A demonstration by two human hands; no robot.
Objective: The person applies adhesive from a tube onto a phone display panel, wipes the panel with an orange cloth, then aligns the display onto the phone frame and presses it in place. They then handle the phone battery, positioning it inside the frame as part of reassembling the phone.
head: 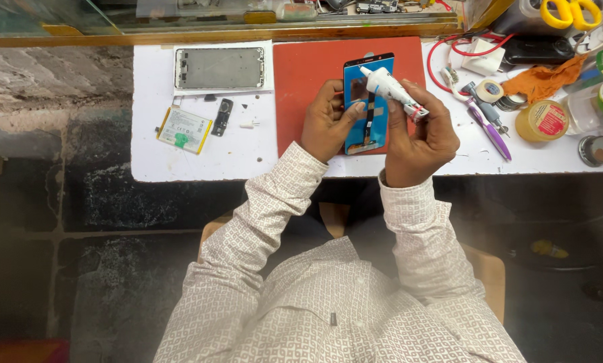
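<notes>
Patterned sleeves are reaching up as the left hand is clasping the blue phone screen over the red mat, right hand pinching a white glue tube against it, phone frame and battery lying unassembled aside.

The left hand holds a rectangular phone screen panel, blue-backed with a black edge, over the red mat. The right hand holds a white glue tube with a red-marked label against it. On the white table lies a flat battery with a white label, yellow edge and green tab. At right stand a round yellow tub with a red label and a clear bottle with a green label.
</notes>
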